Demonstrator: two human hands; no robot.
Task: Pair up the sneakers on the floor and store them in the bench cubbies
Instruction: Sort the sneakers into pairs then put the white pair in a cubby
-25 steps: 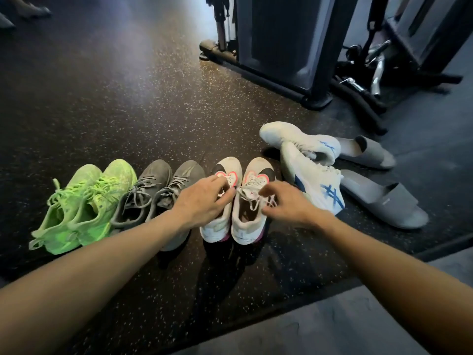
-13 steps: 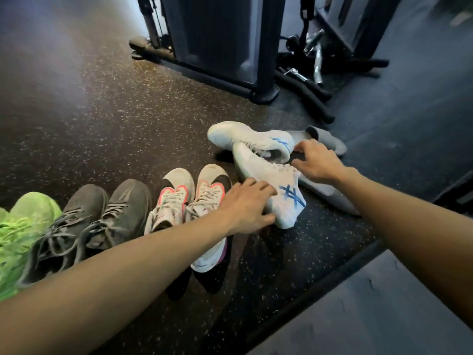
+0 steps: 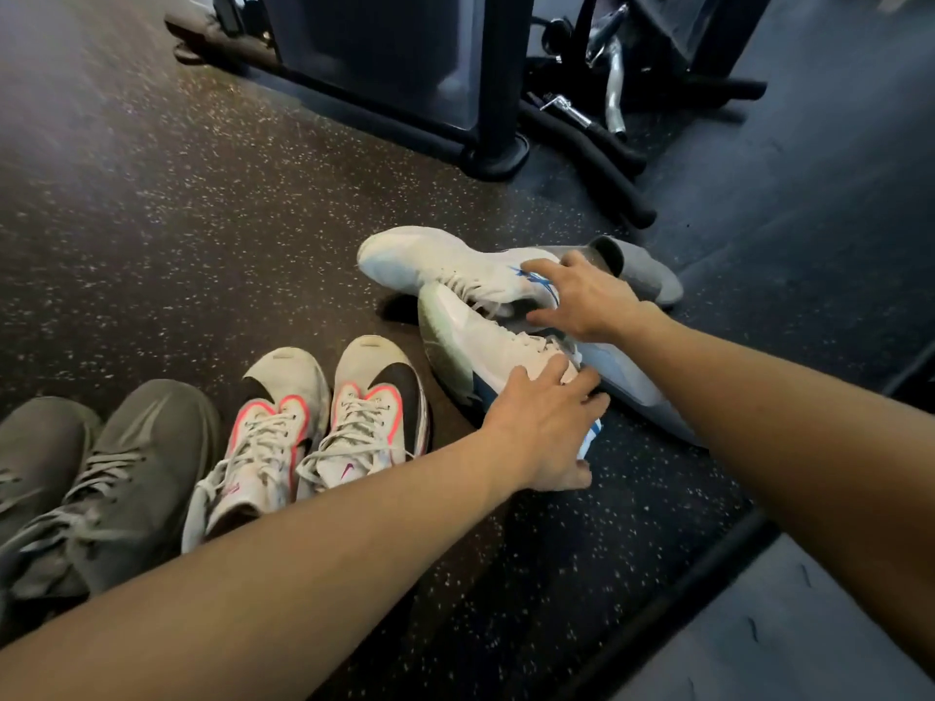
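Two white sneakers with blue stripes lie crossed on the dark speckled floor. My left hand [image 3: 544, 427] grips the heel end of the nearer white-and-blue sneaker [image 3: 485, 341], which lies on its side. My right hand [image 3: 582, 296] curls over the collar of the farther white-and-blue sneaker [image 3: 430, 260]. To the left, a white pair with pink and black trim [image 3: 324, 427] stands side by side, toes away from me. A grey pair [image 3: 101, 473] stands at the left edge.
Two grey slides lie under and behind the white sneakers: one [image 3: 642, 270] at the back right, one [image 3: 632, 382] partly under my arms. A dark gym machine base [image 3: 455, 129] and metal handles [image 3: 612, 88] stand behind. A lighter grey mat [image 3: 784, 624] fills the lower right corner.
Both hands left the pink-trimmed pair and moved right to the white-and-blue sneakers. The view shifted right, so the green pair has left the frame. My right hand now closes on the farther sneaker.
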